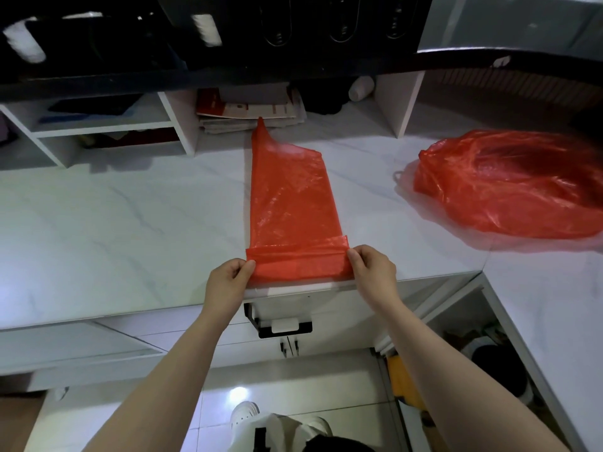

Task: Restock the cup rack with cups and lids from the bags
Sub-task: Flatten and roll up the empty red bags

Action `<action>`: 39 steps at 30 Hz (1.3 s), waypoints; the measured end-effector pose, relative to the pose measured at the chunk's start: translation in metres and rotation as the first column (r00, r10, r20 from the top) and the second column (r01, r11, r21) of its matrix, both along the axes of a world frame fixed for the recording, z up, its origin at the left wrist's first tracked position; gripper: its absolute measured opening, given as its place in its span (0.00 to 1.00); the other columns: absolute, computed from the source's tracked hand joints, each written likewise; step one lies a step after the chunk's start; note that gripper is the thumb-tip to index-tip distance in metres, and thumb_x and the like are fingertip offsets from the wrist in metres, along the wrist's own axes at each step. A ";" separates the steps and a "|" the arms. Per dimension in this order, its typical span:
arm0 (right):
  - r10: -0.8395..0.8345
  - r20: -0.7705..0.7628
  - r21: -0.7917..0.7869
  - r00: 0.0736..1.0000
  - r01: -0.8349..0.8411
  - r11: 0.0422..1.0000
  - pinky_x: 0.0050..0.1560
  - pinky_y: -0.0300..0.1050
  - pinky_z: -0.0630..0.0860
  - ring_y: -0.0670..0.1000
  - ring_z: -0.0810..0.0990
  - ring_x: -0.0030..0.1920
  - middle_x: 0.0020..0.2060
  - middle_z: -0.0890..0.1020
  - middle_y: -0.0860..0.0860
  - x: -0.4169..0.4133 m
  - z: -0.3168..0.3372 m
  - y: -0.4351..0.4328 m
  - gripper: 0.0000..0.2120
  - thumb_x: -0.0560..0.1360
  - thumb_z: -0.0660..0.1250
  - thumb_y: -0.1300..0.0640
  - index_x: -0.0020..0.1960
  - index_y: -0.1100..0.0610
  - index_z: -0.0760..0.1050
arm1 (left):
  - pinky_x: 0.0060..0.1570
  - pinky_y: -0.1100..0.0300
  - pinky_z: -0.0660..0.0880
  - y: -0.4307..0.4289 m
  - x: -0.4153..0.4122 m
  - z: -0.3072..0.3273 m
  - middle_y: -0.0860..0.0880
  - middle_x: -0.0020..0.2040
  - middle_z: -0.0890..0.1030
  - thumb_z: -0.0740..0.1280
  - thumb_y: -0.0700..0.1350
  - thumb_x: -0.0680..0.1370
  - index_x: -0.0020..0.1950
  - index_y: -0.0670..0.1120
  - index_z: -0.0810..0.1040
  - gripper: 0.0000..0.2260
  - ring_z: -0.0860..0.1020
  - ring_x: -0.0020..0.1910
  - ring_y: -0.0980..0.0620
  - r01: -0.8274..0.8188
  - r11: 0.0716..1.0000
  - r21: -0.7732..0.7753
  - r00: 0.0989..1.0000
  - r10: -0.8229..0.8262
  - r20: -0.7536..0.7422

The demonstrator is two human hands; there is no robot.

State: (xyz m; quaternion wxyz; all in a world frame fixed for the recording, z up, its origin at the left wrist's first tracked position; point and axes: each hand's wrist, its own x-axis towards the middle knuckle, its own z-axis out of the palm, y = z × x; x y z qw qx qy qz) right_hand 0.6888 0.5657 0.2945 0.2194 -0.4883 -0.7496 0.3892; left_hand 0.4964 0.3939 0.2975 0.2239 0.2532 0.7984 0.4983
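Observation:
An empty red plastic bag [290, 197] lies flattened into a long strip on the white marble counter [130, 223], running away from me. Its near end is folded over at the counter's front edge. My left hand [228, 278] pinches the fold's left corner and my right hand [372, 269] pinches its right corner. A second red bag [509, 187], bulging with dark contents, sits on the counter to the right. The black cup rack [293, 31] stands on the raised ledge at the back, with white cup stacks [205, 29] showing in it.
White cubby shelves [107, 125] hold papers and booklets [251, 112] under the dark ledge. A small black-and-white device [280, 324] hangs under the counter edge. The counter turns a corner at the right, with a bin and yellow item on the floor below.

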 end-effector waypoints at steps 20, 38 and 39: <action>0.031 0.251 0.072 0.967 -0.051 0.996 0.53 0.49 0.67 0.51 0.76 0.37 0.31 0.77 0.46 -0.012 0.000 0.006 0.12 0.79 0.59 0.49 0.41 0.52 0.75 | 0.72 0.45 0.36 0.033 0.024 -0.012 0.50 0.78 0.47 0.53 0.61 0.79 0.77 0.59 0.48 0.28 0.42 0.76 0.41 0.244 0.690 -0.681 0.329 -0.720 -0.611; 0.312 0.616 0.347 0.723 -0.604 0.717 0.71 0.66 0.49 0.57 0.39 0.77 0.75 0.35 0.43 0.005 -0.025 -0.006 0.34 0.74 0.40 0.28 0.76 0.38 0.38 | 0.72 0.47 0.35 0.031 0.008 -0.029 0.55 0.76 0.36 0.38 0.73 0.71 0.69 0.66 0.28 0.32 0.37 0.76 0.42 0.291 0.633 -0.717 0.350 -0.768 -0.537; 0.315 0.659 0.317 0.683 -0.633 0.707 0.71 0.68 0.47 0.56 0.35 0.76 0.75 0.34 0.43 0.004 -0.026 -0.006 0.35 0.72 0.37 0.28 0.76 0.39 0.38 | 0.72 0.47 0.34 0.031 0.008 -0.029 0.55 0.76 0.36 0.37 0.73 0.71 0.70 0.66 0.28 0.31 0.37 0.76 0.43 0.294 0.633 -0.716 0.352 -0.768 -0.535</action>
